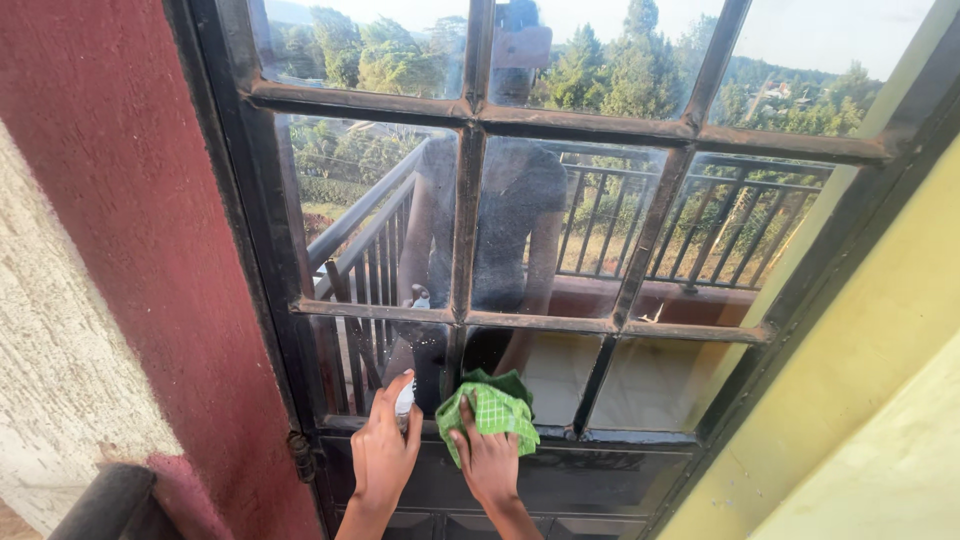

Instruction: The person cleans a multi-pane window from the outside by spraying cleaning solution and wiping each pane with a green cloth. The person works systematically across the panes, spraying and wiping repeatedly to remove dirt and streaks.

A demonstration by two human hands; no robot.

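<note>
Right hand [492, 462] down low, fingers closed on a green checked cloth [490, 408] pressed flat to the bottom pane [545, 385] of the dark metal door [470, 190], cloth directly above the knuckles. Left hand [383, 450] just beside it, fingers wrapped round a small white spray bottle [405, 398], upright, nozzle toward the glass. Dusty reflective panes, rusty bars, red wall [130, 200] to the left, yellow wall [880, 380] to the right.

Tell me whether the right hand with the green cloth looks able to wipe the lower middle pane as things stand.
Probably yes: the right hand already presses the green cloth against that pane's bottom edge, and nothing blocks the glass above it.
</note>
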